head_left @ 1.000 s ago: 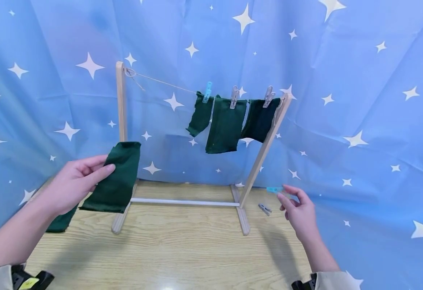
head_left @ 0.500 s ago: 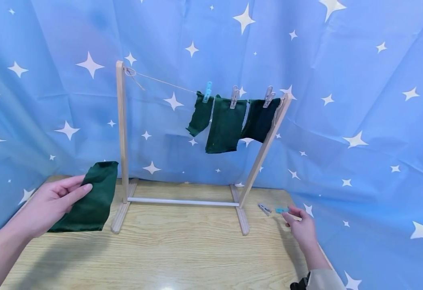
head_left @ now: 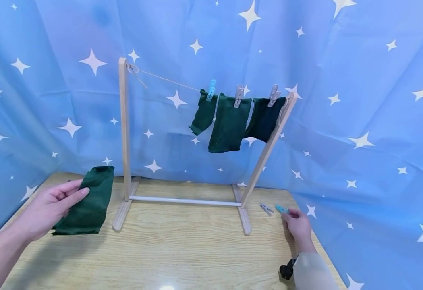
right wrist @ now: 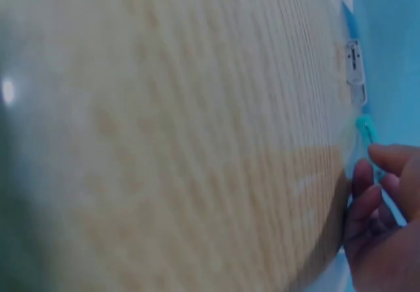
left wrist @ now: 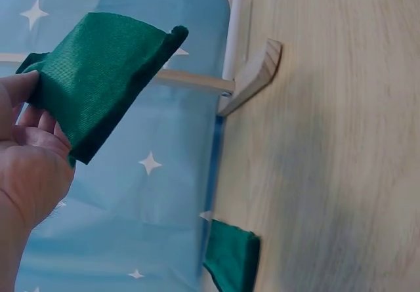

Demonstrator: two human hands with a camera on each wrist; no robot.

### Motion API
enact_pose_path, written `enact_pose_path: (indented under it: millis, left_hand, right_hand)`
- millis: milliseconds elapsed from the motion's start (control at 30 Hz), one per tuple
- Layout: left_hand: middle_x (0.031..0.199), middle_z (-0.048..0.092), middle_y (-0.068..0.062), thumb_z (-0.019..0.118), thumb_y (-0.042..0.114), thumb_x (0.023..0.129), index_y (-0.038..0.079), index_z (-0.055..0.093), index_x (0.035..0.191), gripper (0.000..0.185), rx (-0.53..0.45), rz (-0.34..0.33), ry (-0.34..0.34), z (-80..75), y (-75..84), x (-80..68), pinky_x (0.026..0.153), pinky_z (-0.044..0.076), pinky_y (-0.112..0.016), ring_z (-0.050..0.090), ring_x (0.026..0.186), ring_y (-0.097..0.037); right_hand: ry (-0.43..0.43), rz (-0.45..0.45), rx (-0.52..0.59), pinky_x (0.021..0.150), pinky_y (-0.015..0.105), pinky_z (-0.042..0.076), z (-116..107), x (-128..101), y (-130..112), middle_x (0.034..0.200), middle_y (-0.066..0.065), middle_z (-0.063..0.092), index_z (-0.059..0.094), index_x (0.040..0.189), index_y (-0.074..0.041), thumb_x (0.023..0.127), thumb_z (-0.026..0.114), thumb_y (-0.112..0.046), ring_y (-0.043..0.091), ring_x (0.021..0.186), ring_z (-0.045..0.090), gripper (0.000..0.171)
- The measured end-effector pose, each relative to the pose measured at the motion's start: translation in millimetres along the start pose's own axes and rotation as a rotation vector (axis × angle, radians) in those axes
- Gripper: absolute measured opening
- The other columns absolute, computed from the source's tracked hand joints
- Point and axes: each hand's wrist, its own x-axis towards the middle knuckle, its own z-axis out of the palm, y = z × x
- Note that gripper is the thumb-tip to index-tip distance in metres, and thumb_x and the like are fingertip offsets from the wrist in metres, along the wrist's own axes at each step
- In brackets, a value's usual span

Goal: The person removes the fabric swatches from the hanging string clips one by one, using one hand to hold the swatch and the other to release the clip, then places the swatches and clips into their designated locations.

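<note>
My left hand (head_left: 64, 196) holds a dark green cloth (head_left: 88, 200) by its upper edge, thumb and fingers pinching it, just above the table's left end. In the left wrist view the cloth (left wrist: 98, 85) hangs folded from the hand (left wrist: 29, 115). My right hand (head_left: 295, 222) is low at the table's right edge, its fingertips on the end of a blue clothespin (head_left: 281, 209) that lies at the table surface. The right wrist view shows curled fingers (right wrist: 384, 174) at the blue clothespin (right wrist: 365, 130).
A wooden drying rack (head_left: 125, 133) stands on the wooden table (head_left: 182, 249), with three green cloths (head_left: 229, 127) pegged on its string at the right. A grey clothespin (head_left: 266, 209) lies by the rack's right foot. Another green cloth (left wrist: 233, 262) lies at the table's left edge.
My left hand has lowered the green cloth and moved it left of the rack post. My right hand has brought the blue clothespin down to the table beside the grey one.
</note>
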Motion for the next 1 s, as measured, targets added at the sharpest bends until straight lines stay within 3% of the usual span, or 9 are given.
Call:
enact_pose_path:
  millis: [133, 233, 300, 367, 433, 533, 667, 833, 1000]
  left_hand:
    - [0.081, 0.043, 0.008, 0.053, 0.031, 0.118, -0.010, 0.035, 0.166, 0.065, 0.027, -0.006, 0.003, 0.0, -6.6, 6.0, 0.068, 0.042, -0.024, 0.046, 0.060, -0.025]
    - [0.116, 0.069, -0.006, 0.053, 0.036, 0.118, -0.007, 0.037, 0.167, 0.067, 0.050, -0.025, -0.014, 0.4, -12.8, 12.3, 0.070, 0.046, -0.022, 0.057, 0.072, -0.010]
    - [0.149, 0.063, -0.022, 0.052, 0.039, 0.118, -0.006, 0.037, 0.168, 0.068, 0.047, -0.044, -0.034, 0.8, -18.4, 17.4, 0.073, 0.050, -0.018, 0.061, 0.088, 0.004]
    - [0.169, 0.042, -0.032, 0.051, 0.043, 0.118, -0.005, 0.036, 0.168, 0.071, 0.055, -0.066, -0.057, 0.9, -25.1, 23.2, 0.079, 0.051, -0.011, 0.069, 0.118, -0.006]
    - [0.172, 0.034, -0.036, 0.050, 0.047, 0.118, -0.005, 0.035, 0.168, 0.074, 0.065, -0.085, -0.078, 1.2, -33.9, 29.5, 0.084, 0.049, -0.006, 0.060, 0.146, -0.027]
    - [0.173, 0.029, -0.037, 0.048, 0.050, 0.117, -0.006, 0.033, 0.168, 0.078, 0.089, -0.113, -0.101, 2.8, -48.9, 38.3, 0.109, 0.057, -0.028, 0.027, 0.158, -0.061]
    - [0.173, 0.025, -0.040, 0.045, 0.050, 0.118, -0.009, 0.028, 0.169, 0.080, 0.080, -0.157, -0.111, 6.1, -70.1, 49.0, 0.118, 0.034, -0.077, 0.022, 0.158, -0.066]
    - [0.171, 0.024, -0.044, 0.042, 0.044, 0.120, -0.013, 0.027, 0.167, 0.075, 0.077, -0.189, -0.116, 9.8, -89.1, 61.3, 0.120, 0.032, -0.080, 0.023, 0.156, -0.068]
    - [0.162, 0.036, -0.048, 0.044, 0.030, 0.121, -0.016, 0.037, 0.162, 0.062, 0.202, -0.157, -0.100, 12.8, -89.3, 67.9, 0.113, 0.043, -0.077, 0.037, 0.148, -0.069]
  right_hand:
    - [-0.030, 0.007, -0.063, 0.096, 0.047, 0.056, -1, 5, 2, 0.146, 0.032, 0.059, 0.054, 0.154, 0.003, 0.111, 0.061, -0.031, 0.044, 0.126, 0.060, 0.055]
    - [-0.035, 0.013, -0.094, 0.110, 0.060, 0.049, -3, 6, 4, 0.149, 0.032, 0.057, 0.055, 0.153, 0.002, 0.111, 0.060, -0.034, 0.048, 0.133, 0.057, 0.055]
    - [-0.033, 0.010, -0.101, 0.113, 0.063, 0.046, -4, 7, 5, 0.150, 0.032, 0.056, 0.055, 0.153, 0.002, 0.111, 0.060, -0.034, 0.049, 0.135, 0.055, 0.056]
    - [-0.038, 0.009, -0.092, 0.115, 0.064, 0.045, -6, 8, 5, 0.151, 0.033, 0.055, 0.054, 0.153, 0.002, 0.111, 0.060, -0.035, 0.050, 0.136, 0.054, 0.056]
    - [-0.047, 0.006, -0.083, 0.115, 0.064, 0.044, -6, 8, 6, 0.151, 0.033, 0.055, 0.054, 0.154, 0.002, 0.111, 0.060, -0.035, 0.050, 0.137, 0.054, 0.057]
    - [-0.055, 0.006, -0.081, 0.116, 0.064, 0.044, -5, 9, 6, 0.151, 0.032, 0.055, 0.054, 0.154, 0.002, 0.111, 0.060, -0.036, 0.049, 0.137, 0.054, 0.057]
    - [-0.057, 0.004, -0.086, 0.116, 0.064, 0.044, -2, 10, 7, 0.151, 0.032, 0.055, 0.055, 0.153, 0.002, 0.110, 0.061, -0.037, 0.049, 0.136, 0.055, 0.058]
    - [-0.064, 0.026, -0.083, 0.116, 0.064, 0.044, 2, 10, 9, 0.152, 0.032, 0.054, 0.054, 0.154, 0.002, 0.110, 0.061, -0.038, 0.049, 0.137, 0.054, 0.059]
    - [-0.065, 0.031, -0.066, 0.115, 0.064, 0.045, 6, 11, 12, 0.152, 0.031, 0.055, 0.054, 0.153, 0.001, 0.110, 0.062, -0.039, 0.048, 0.136, 0.055, 0.059]
